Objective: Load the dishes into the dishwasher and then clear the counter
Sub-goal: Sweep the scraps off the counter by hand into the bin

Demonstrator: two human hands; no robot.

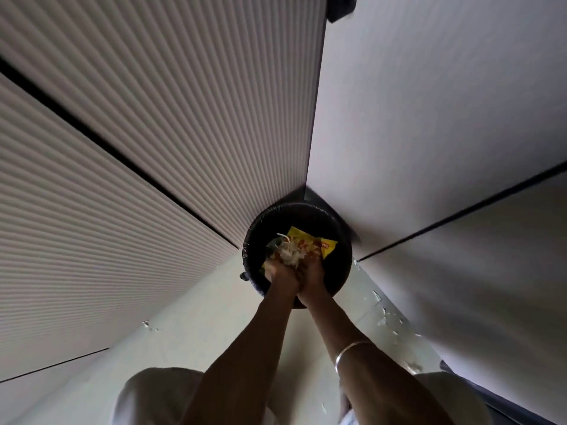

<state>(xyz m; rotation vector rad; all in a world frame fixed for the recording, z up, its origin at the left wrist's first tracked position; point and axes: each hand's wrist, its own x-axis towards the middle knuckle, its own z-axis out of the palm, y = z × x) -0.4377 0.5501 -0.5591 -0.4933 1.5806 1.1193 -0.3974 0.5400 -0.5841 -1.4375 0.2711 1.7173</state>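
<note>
I look straight down at a round black bin (340,271) lined with a black bag, standing on the floor in a corner. My left hand (279,273) and my right hand (310,275) are pressed side by side over its mouth. Together they grip a bundle of waste: a crumpled yellow packet (325,244) with pale shredded food scraps (290,253) on it. The bundle hangs just inside the bin's rim. My fingertips are hidden under the scraps. A thin silver bangle (348,352) sits on my right forearm.
Ribbed pale cabinet fronts (138,148) rise on the left of the bin and smooth grey panels (429,118) on the right. The pale floor (196,326) has small white bits scattered along the right-hand panel's foot (389,317).
</note>
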